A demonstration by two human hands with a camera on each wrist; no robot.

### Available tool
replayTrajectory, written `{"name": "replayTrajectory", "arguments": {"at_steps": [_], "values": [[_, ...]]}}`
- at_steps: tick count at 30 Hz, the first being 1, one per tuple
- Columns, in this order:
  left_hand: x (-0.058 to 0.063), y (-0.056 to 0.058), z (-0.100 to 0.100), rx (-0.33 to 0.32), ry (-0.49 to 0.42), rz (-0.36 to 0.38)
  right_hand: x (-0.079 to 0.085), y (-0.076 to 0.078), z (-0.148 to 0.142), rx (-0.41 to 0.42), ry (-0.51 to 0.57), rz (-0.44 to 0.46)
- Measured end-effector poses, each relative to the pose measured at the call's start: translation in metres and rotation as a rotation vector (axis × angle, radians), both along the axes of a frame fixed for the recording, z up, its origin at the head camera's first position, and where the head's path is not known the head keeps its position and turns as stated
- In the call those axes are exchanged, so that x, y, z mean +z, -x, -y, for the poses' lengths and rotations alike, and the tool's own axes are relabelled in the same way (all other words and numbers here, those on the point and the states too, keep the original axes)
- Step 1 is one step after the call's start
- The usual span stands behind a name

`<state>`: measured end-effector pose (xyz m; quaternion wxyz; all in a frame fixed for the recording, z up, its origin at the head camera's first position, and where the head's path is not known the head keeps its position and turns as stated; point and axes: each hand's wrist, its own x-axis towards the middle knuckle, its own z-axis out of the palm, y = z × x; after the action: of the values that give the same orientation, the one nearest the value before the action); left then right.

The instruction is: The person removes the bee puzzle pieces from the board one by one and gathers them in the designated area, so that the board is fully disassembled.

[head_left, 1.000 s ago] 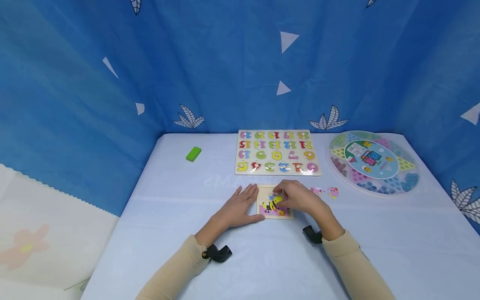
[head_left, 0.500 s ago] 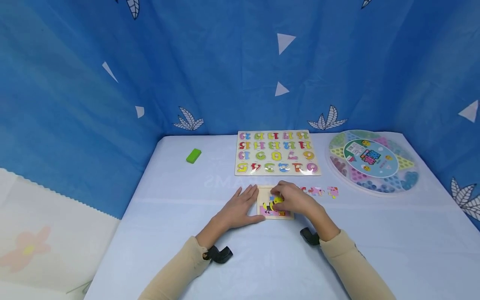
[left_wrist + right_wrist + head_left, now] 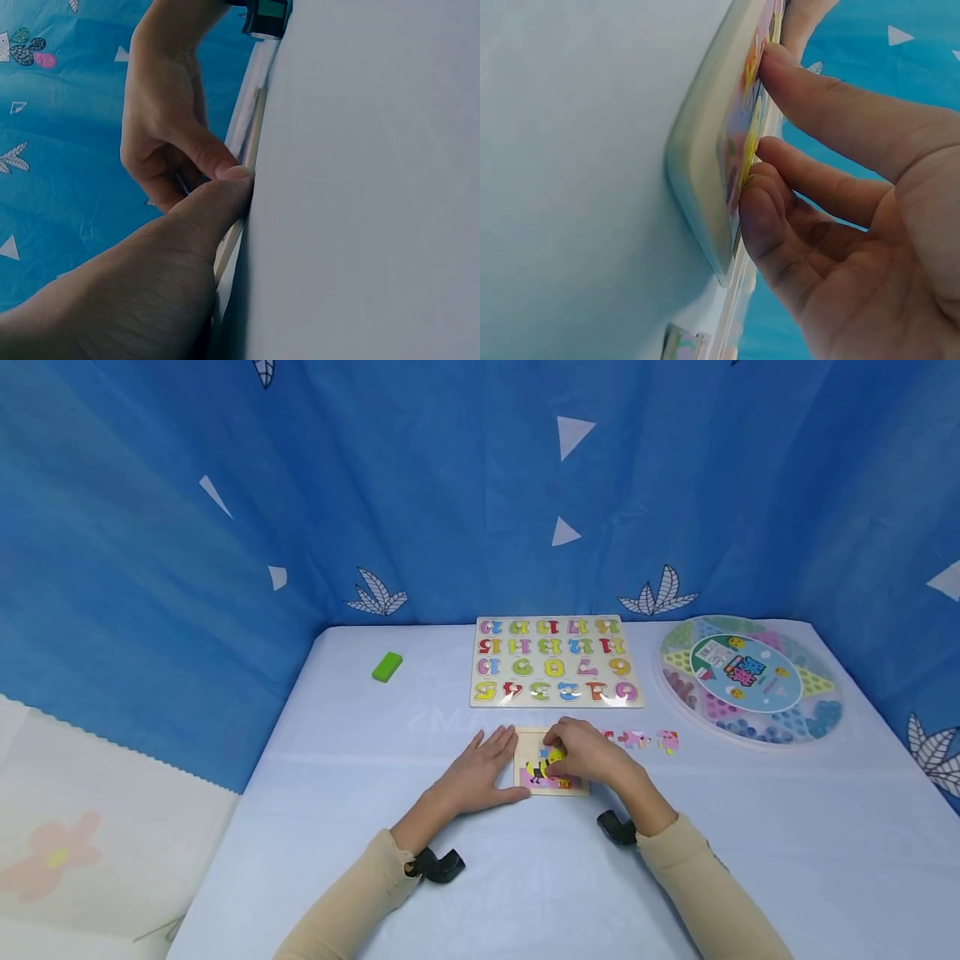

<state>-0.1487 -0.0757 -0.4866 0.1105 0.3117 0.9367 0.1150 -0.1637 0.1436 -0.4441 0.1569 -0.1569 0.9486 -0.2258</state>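
A small wooden jigsaw tray (image 3: 527, 745) lies on the table, with a bee picture of yellow, black and pink pieces partly filling it. My left hand (image 3: 472, 777) lies flat along the tray's left side, fingers at the upper left corner and thumb at the lower edge. Over the tray's right half, my right hand (image 3: 592, 752) has its thumb and fingers bent down around a yellow jigsaw piece (image 3: 751, 142). In the right wrist view the fingertips are right at the picture's surface. The hand hides part of the picture in the head view.
Several loose pink jigsaw pieces (image 3: 668, 742) lie right of the tray. Behind stands a number puzzle board (image 3: 480, 685), with a round clear case of coloured beads (image 3: 813, 727) at its right. A green block (image 3: 387, 667) lies back left. A blue curtain (image 3: 450, 485) borders the table.
My right hand has shifted slightly left over the tray, uncovering another pink piece at its right. The left hand keeps its place.
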Motion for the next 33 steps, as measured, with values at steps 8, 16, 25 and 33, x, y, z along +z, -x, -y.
{"name": "replayTrajectory", "arguments": {"at_steps": [8,16,25,33], "values": [[-0.0002,0.0006,0.0010,-0.001,0.001,-0.002,0.0007,0.0001,0.0028,-0.016,-0.002,0.001],[0.0005,-0.0001,0.0016,-0.004,0.000,-0.008,0.0020,-0.0013,0.0044,-0.032,0.017,0.010],[0.0011,0.0004,0.0010,-0.002,-0.014,-0.004,0.0080,-0.0040,0.0003,0.004,0.036,-0.011],[0.0027,-0.0005,0.0006,-0.005,-0.013,0.000,0.0057,-0.0031,-0.0016,-0.014,0.036,-0.004]]}}
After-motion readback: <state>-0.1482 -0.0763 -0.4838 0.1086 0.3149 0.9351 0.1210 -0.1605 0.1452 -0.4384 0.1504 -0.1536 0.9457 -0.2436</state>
